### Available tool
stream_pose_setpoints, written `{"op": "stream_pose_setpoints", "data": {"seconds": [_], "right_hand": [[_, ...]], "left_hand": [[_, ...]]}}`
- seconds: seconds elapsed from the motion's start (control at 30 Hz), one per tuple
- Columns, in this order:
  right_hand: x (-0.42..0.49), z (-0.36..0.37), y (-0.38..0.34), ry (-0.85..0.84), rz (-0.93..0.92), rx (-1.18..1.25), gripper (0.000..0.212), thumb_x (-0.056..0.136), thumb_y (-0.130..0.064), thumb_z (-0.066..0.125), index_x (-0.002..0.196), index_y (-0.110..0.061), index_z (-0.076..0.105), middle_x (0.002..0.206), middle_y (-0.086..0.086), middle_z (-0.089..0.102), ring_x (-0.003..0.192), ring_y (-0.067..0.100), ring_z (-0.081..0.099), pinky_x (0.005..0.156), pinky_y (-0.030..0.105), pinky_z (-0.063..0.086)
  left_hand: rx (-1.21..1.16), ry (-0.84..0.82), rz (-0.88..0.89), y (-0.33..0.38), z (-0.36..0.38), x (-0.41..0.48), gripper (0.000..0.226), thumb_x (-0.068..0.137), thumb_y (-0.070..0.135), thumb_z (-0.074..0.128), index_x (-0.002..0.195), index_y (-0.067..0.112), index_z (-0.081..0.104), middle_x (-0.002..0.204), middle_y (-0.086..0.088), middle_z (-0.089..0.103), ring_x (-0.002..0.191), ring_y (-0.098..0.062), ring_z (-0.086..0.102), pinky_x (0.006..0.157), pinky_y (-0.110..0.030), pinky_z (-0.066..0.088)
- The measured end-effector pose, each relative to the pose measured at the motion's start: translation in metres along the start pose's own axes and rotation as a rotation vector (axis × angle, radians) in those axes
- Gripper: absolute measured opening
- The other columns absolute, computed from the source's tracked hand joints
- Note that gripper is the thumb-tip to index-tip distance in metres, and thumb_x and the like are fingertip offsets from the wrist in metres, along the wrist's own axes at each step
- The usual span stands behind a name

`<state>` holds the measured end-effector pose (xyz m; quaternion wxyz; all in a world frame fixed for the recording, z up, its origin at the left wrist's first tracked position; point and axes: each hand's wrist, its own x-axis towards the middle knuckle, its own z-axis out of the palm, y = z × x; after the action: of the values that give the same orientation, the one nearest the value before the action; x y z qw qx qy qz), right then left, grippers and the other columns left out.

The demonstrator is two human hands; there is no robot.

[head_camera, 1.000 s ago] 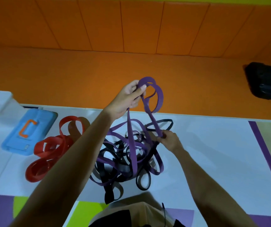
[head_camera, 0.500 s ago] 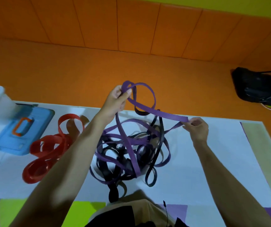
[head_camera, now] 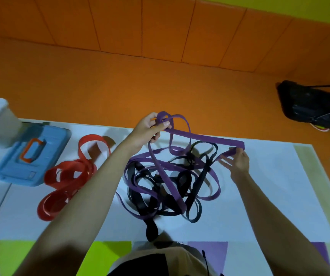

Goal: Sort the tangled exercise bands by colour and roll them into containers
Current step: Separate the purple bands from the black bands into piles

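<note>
Now my left hand (head_camera: pixel 150 132) grips a loop of the purple band (head_camera: pixel 210 139) and my right hand (head_camera: pixel 238 163) pinches its far end, holding it taut above the black-and-purple tangle (head_camera: pixel 166 182) on the white mat (head_camera: pixel 269 196); red bands (head_camera: pixel 68 176) lie left.

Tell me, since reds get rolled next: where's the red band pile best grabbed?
Grip the red band pile by its far loop, which stands arched off the mat; come from above, pinching the strap's flat faces. The rest lies flat and overlapped.
</note>
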<state>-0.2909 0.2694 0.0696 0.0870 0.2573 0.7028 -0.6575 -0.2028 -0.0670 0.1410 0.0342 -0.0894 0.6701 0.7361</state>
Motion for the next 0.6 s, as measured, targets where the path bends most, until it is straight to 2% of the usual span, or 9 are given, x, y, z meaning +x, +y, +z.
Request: {"op": "stream_pose_setpoints", "data": {"seconds": [0.07,0.13,0.2,0.27,0.33,0.4,0.47,0.53,0.6], "right_hand": [[-0.004,-0.001,-0.004,0.036,-0.051,0.007,0.022,0.1,-0.022,0.046,0.095,-0.009,0.063,0.098,0.012,0.066,0.11,0.042,0.071,0.087,0.041,0.058],[-0.01,-0.003,-0.009,0.073,-0.189,-0.119,0.024,0.095,-0.033,0.051,0.091,-0.014,0.065,0.097,0.002,0.07,0.108,0.031,0.072,0.087,0.038,0.053],[-0.018,-0.005,-0.013,0.107,-0.329,-0.276,0.03,0.096,-0.04,0.053,0.1,-0.013,0.064,0.098,-0.002,0.069,0.092,0.016,0.066,0.086,0.038,0.049],[-0.027,-0.004,-0.016,0.113,-0.469,-0.347,0.025,0.098,-0.039,0.055,0.105,-0.015,0.06,0.103,0.0,0.065,0.086,0.011,0.058,0.083,0.034,0.045],[-0.035,-0.001,-0.018,0.111,-0.623,-0.378,0.019,0.099,-0.035,0.06,0.11,-0.021,0.058,0.117,0.002,0.061,0.104,0.011,0.057,0.092,0.03,0.045],[-0.038,-0.001,-0.019,0.137,-0.762,-0.403,0.02,0.098,-0.03,0.064,0.112,-0.018,0.058,0.128,0.004,0.057,0.12,0.005,0.053,0.101,0.026,0.043],[-0.04,-0.001,-0.021,0.189,-0.856,-0.452,0.024,0.095,-0.024,0.07,0.113,-0.012,0.059,0.138,0.007,0.051,0.126,-0.006,0.044,0.104,0.014,0.036],[-0.036,-0.003,-0.021,0.209,-0.91,-0.551,0.023,0.094,-0.016,0.074,0.111,-0.007,0.063,0.145,0.012,0.046,0.131,-0.003,0.042,0.104,0.006,0.031],[-0.031,-0.007,-0.019,0.233,-0.909,-0.645,0.014,0.094,-0.003,0.072,0.107,-0.005,0.069,0.141,0.013,0.052,0.131,0.013,0.05,0.104,0.008,0.036]], "left_hand": [[0.022,-0.011,0.005,-0.003,-0.006,-0.001,0.016,0.102,0.025,0.068,0.111,0.016,0.058,0.107,-0.003,0.075,0.06,-0.018,0.046,0.052,-0.027,0.038],[0.011,0.013,0.013,-0.006,-0.014,-0.002,0.015,0.101,0.024,0.07,0.108,0.018,0.059,0.1,-0.002,0.073,0.06,-0.018,0.048,0.053,-0.027,0.04],[-0.005,0.055,0.012,-0.008,-0.023,-0.002,0.016,0.1,0.023,0.071,0.108,0.017,0.059,0.1,-0.008,0.068,0.061,-0.018,0.049,0.054,-0.03,0.041],[0.001,0.1,0.01,-0.012,-0.031,-0.002,0.018,0.099,0.022,0.073,0.107,0.015,0.058,0.091,-0.004,0.065,0.062,-0.017,0.05,0.055,-0.031,0.042],[0.024,0.13,0.017,-0.017,-0.04,-0.003,0.023,0.097,0.018,0.075,0.106,0.011,0.056,0.087,0.0,0.062,0.062,-0.017,0.054,0.056,-0.031,0.044],[0.029,0.147,0.021,-0.021,-0.047,-0.005,0.025,0.096,0.016,0.076,0.108,0.01,0.054,0.09,-0.004,0.062,0.063,-0.017,0.056,0.06,-0.031,0.047],[0.021,0.175,0.028,-0.024,-0.053,-0.008,0.026,0.096,0.016,0.076,0.108,0.01,0.053,0.093,-0.008,0.062,0.064,-0.018,0.059,0.064,-0.032,0.05],[-0.004,0.203,0.034,-0.025,-0.058,-0.011,0.024,0.097,0.016,0.075,0.106,0.014,0.052,0.095,-0.009,0.063,0.065,-0.018,0.061,0.065,-0.034,0.051],[-0.03,0.212,0.034,-0.027,-0.061,-0.013,0.025,0.096,0.012,0.074,0.105,0.018,0.051,0.1,-0.009,0.066,0.067,-0.019,0.063,0.067,-0.035,0.053]]}}
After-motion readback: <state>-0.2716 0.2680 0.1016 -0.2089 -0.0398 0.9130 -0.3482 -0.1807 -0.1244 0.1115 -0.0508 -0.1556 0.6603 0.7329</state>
